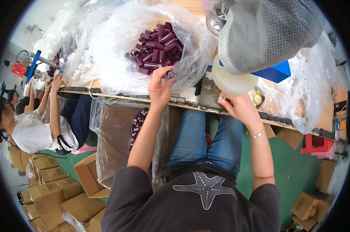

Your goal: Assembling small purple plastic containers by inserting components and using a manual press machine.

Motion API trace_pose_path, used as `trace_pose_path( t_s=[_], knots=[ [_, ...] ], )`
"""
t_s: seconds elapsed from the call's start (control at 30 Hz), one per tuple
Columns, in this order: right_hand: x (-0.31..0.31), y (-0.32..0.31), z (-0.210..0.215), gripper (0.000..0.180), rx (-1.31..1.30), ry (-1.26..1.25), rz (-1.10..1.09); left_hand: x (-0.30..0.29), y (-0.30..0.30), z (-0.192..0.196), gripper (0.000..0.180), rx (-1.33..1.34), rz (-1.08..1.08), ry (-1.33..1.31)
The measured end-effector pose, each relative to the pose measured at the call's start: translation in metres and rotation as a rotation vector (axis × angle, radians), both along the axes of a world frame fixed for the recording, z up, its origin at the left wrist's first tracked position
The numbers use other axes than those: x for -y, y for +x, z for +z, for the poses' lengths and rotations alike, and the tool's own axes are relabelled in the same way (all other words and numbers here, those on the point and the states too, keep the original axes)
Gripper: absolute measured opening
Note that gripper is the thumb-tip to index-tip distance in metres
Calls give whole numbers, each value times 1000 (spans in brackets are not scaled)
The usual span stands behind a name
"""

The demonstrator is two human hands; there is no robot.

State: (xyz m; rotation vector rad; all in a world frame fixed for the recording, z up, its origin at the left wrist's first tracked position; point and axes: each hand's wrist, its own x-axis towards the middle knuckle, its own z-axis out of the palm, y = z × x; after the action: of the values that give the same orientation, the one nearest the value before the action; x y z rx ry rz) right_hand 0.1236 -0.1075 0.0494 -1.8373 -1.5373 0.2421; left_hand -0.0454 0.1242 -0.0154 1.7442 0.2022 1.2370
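Observation:
My left hand (160, 88) is raised just in front of an opened clear plastic bag (121, 42). Its thumb and fingers pinch a small dark purple tube (170, 74). Inside the bag lies a heap of glossy maroon tubes (159, 48). My right hand (241, 109) is at the table's front edge, below a round whitish machine part (233, 81). Between its thumb and forefinger is a small pale cylindrical piece (222, 98). The two hands are apart.
A grey cloth-covered machine (267, 34) stands over the table at right, beside a bag of white pieces (306, 85). A plastic-lined carton (117, 131) is below the table at left. Another person (36, 123) works farther left, near stacked cardboard boxes (51, 193).

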Motion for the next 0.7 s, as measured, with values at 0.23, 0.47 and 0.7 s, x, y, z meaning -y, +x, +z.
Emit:
trace_pose_path(
  t_s=[0.23,0.47,0.7],
  knots=[
    [11,-7,-21,19,48,68,-102,9,-3,14,43,-52,60,188],
    [77,-40,-19,32,-14,313,-366,69,-7,63,22,-123,-179,-58],
    [110,-63,-48,27,60,138,-211,99,46,58,28,-556,-192,322]
  ],
)
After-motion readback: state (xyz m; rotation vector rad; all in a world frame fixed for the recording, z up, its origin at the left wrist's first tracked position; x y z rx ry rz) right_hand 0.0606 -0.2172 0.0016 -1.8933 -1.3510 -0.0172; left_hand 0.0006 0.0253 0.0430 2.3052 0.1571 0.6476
